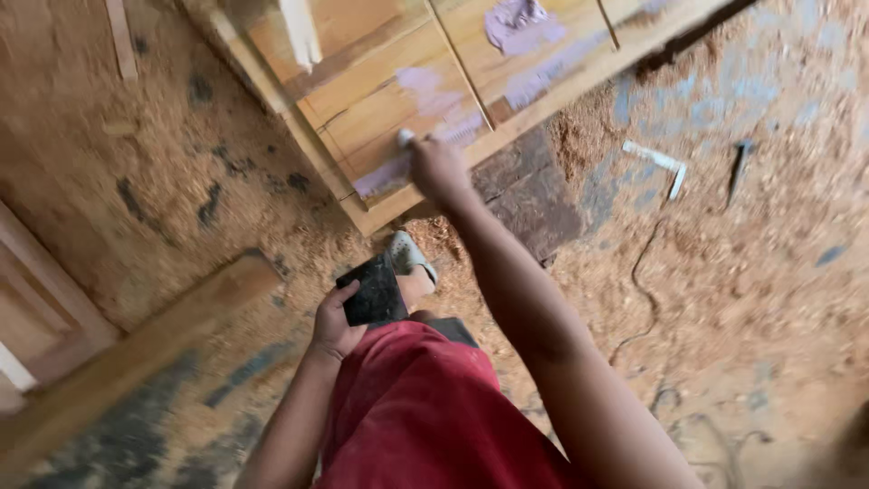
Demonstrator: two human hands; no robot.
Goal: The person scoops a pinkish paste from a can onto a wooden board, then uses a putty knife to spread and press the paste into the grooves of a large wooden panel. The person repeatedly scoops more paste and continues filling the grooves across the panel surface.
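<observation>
Pressing a small pale tool (405,138) in a closed grip, right hand (438,168) smeared lilac filler (425,91) on the wooden panel (398,81) while left hand (337,319) clutched a black pad (373,292) near the red shorts (425,407).

We record a sawdust-strewn floor (751,299): wooden panel (425,81) at twelve o'clock, dark block (534,195) beneath its corner, white angle piece (658,163) at two, timber plank (136,358) at eight.

We see a bare, matt wooden panel (425,81) smeared with pale purple filler (516,23), a dark matt flat piece (373,292), and rough sawdust (136,181) covering the floor.
</observation>
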